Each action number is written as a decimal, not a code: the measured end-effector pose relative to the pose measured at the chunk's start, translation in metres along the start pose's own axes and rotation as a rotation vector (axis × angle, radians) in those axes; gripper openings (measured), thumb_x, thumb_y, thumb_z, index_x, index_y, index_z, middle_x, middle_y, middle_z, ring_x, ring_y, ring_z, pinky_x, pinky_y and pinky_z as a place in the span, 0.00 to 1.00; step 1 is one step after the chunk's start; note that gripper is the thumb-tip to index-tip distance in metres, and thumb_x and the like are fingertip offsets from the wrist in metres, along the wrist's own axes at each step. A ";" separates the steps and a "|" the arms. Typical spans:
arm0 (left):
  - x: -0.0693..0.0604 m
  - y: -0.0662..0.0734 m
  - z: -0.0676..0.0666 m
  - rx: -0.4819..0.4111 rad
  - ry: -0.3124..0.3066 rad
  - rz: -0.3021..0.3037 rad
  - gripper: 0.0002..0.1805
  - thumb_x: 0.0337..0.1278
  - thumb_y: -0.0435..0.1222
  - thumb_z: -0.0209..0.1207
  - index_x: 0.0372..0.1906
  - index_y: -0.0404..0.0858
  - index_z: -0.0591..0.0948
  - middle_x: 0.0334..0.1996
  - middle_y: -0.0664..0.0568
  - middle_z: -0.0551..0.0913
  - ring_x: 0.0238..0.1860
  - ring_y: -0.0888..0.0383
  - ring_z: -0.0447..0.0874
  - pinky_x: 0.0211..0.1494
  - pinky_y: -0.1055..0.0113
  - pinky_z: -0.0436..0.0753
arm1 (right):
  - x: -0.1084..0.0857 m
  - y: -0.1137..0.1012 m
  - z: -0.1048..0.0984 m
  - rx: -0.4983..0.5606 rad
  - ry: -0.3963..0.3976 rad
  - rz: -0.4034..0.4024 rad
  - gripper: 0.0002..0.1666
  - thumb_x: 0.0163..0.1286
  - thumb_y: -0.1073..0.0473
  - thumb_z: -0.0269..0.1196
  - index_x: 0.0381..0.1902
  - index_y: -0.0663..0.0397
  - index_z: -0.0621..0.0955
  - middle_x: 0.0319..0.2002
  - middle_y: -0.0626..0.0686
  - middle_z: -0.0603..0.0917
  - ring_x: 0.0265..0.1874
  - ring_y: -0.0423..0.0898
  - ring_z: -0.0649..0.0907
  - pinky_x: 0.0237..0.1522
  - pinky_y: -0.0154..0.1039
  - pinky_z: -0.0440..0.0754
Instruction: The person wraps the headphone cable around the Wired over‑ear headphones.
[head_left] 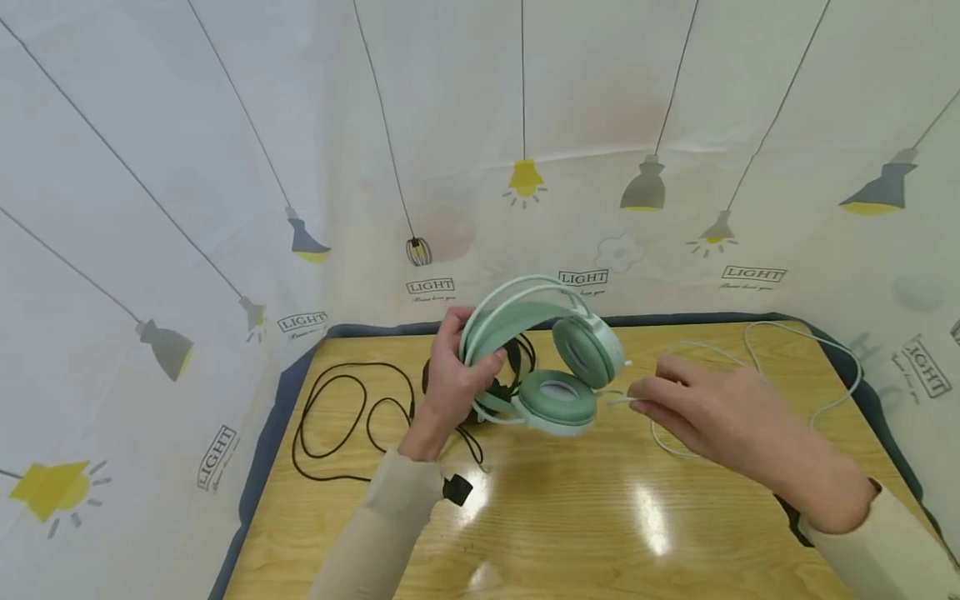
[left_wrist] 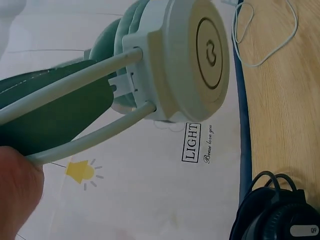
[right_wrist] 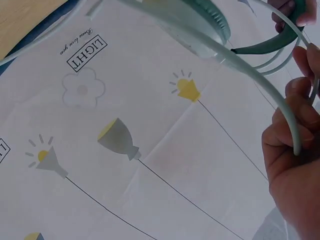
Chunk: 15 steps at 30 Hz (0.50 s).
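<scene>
We hold the green headphones (head_left: 581, 350) up in the middle of the head view. Our left hand (head_left: 453, 367) curls round the headband (head_left: 508, 327), and our right hand (head_left: 727, 417), right of middle, pinches the pale cord (right_wrist: 274, 95). We think it is best to hold the band firmly and guide the cord gently, with no hard tugs. We can't see all our left fingers behind the band, the black headphones (left_wrist: 280, 215) are partly hidden, and the cord's ends are hard to find.

Mint-green headphones (head_left: 540, 398) — pale, lamp-patterned backdrop (head_left: 480, 175)
</scene>
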<state>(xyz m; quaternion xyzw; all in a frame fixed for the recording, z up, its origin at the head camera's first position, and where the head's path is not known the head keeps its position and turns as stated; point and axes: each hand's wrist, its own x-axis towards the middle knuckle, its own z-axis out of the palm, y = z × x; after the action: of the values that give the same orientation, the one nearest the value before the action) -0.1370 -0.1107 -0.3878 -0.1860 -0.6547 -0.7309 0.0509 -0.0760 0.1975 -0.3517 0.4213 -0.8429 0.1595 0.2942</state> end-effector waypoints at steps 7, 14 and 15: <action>0.000 0.002 0.000 -0.071 -0.130 -0.030 0.25 0.48 0.31 0.62 0.55 0.34 0.71 0.22 0.56 0.75 0.15 0.62 0.67 0.18 0.70 0.69 | 0.006 0.012 -0.002 -0.001 0.083 0.048 0.29 0.83 0.38 0.46 0.36 0.48 0.85 0.26 0.41 0.74 0.14 0.30 0.66 0.13 0.25 0.58; -0.002 0.000 -0.007 -0.266 -0.287 -0.053 0.22 0.53 0.27 0.56 0.55 0.41 0.71 0.21 0.57 0.70 0.13 0.64 0.61 0.17 0.70 0.62 | 0.009 0.024 0.000 0.000 0.218 0.055 0.29 0.82 0.39 0.50 0.35 0.52 0.85 0.27 0.43 0.75 0.17 0.34 0.69 0.15 0.27 0.63; -0.003 0.000 -0.009 -0.302 -0.309 -0.049 0.22 0.53 0.26 0.56 0.54 0.41 0.71 0.22 0.57 0.70 0.13 0.64 0.61 0.17 0.70 0.62 | 0.009 0.026 0.001 0.007 0.237 0.061 0.29 0.81 0.38 0.50 0.34 0.52 0.85 0.26 0.44 0.75 0.17 0.34 0.69 0.16 0.27 0.64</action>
<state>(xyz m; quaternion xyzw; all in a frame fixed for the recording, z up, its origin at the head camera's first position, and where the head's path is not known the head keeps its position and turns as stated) -0.1366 -0.1195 -0.3897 -0.2855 -0.5420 -0.7845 -0.0963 -0.1014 0.2069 -0.3475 0.3748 -0.8141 0.2197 0.3852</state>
